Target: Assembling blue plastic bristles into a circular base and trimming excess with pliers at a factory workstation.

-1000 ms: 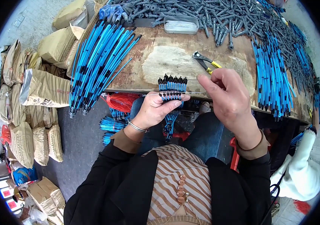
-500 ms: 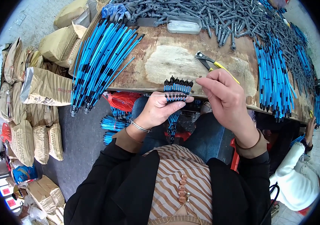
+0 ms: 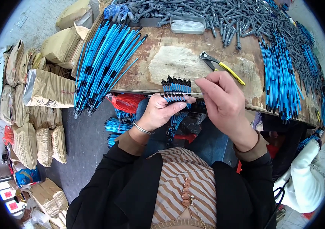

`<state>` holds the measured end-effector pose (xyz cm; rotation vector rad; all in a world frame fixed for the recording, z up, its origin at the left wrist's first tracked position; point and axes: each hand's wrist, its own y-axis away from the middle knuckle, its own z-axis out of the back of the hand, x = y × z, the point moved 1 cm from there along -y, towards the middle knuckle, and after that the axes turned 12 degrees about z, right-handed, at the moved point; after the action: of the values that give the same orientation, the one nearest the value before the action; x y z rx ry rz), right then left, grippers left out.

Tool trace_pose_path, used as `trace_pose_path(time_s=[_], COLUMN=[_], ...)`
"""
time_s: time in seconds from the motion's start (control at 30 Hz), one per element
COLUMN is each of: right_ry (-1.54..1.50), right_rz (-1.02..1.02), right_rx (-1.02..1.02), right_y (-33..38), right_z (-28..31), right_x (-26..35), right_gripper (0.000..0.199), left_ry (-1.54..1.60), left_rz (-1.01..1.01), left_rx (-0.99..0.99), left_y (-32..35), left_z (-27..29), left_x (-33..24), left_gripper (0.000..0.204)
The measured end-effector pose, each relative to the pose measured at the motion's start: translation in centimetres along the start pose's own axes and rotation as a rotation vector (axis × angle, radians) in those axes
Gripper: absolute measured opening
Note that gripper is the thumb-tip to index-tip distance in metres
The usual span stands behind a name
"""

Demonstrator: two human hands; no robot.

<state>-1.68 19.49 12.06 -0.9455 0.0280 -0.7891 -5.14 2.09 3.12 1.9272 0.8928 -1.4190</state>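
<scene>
My left hand (image 3: 157, 113) grips a bundle of thin blue rods with black ends (image 3: 176, 88), which look like umbrella ribs, upright in a row just off the table's near edge. A thin wire (image 3: 196, 93) crosses the row, sticking out on both sides. My right hand (image 3: 223, 95) is closed beside the bundle, thumb and fingertips together. The wire's right end reaches my right fingers; whether they hold it, I cannot tell. Yellow-handled pliers (image 3: 229, 72) lie on the table beyond my right hand.
The worn wooden table (image 3: 175, 63) carries blue ribs on the left (image 3: 105, 63) and right (image 3: 281, 82). A grey heap of plastic parts (image 3: 235, 19) and a clear tray (image 3: 187, 26) of thin pins lie behind. Brown sacks (image 3: 25, 145) stand left; a white-sleeved person (image 3: 303, 179) works at right.
The wire now sticks out on the right of the bundle too, toward my right hand. The bundle has shifted slightly left and its tips fan more. My right hand has come slightly left.
</scene>
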Motion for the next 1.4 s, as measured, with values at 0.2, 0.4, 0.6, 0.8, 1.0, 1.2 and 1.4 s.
trace_pose_path(time_s=[0.2, 0.4, 0.6, 0.8, 1.0, 1.2, 1.4], right_ry=[-0.122, -0.116, -0.065, -0.038, -0.153, -0.142, -0.041], right_rz=[-0.049, 0.03, 0.124, 0.092, -0.094, -0.16, -0.077], right_rx=[-0.035, -0.017, 0.002, -0.037, -0.114, -0.166, -0.189], right_y=[-0.5, -1.0, -1.2, -0.9, 0.2, 0.2, 0.3], right_z=[-0.5, -0.6, -0.6, -0.7, -1.1, -1.6, -2.2], right_x=[-0.1, -1.4, -1.3, -0.6, 0.2, 0.7, 0.5], right_gripper=[0.021, 0.019, 0.018, 0.02, 0.023, 0.023, 0.023], left_ry=[0.004, 0.02, 0.071, 0.031, 0.013, -0.068, -0.066], left_rz=[-0.012, 0.006, 0.016, -0.003, 0.008, -0.029, -0.004], left_rx=[-0.021, -0.005, 0.007, 0.006, -0.011, -0.037, -0.04], left_y=[0.0, 0.0, 0.1, 0.0, 0.1, 0.1, 0.0], left_z=[0.2, 0.8, 0.7, 0.2, -0.1, -0.3, -0.1], left_x=[-0.3, 0.3, 0.2, -0.3, -0.6, -0.8, -0.8], left_gripper=[0.023, 0.022, 0.022, 0.022, 0.022, 0.022, 0.022])
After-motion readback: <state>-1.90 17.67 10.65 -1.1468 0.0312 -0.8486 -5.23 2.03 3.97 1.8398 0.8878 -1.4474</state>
